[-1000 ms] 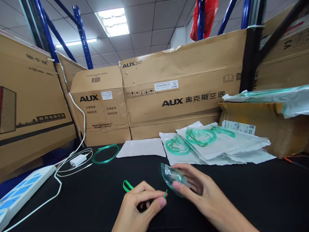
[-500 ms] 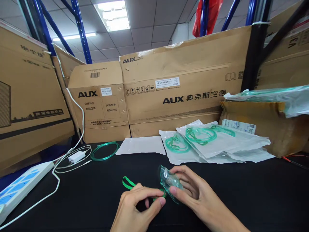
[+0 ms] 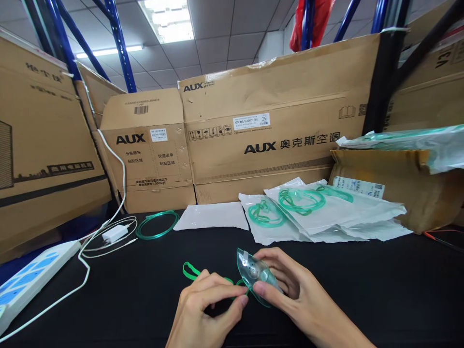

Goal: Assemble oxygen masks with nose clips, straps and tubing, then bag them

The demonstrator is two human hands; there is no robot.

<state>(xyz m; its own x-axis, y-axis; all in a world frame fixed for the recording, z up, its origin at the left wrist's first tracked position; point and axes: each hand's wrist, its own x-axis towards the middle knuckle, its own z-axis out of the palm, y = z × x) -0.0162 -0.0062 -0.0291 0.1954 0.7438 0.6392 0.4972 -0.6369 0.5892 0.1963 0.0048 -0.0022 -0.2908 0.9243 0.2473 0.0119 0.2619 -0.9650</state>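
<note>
Here the clear mask (image 3: 254,273) sits cupped in the right hand (image 3: 303,289).

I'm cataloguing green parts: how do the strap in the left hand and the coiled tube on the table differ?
The strap is brighter green; the coiled tube is darker and glossier. The strap is pinched by the left hand; the tube lies untouched on the table. Both are green.

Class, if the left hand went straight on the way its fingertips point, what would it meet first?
Most likely the clear mask in the right hand: its edge lies just past the left hand, though depth is unclear and they may touch.
</note>
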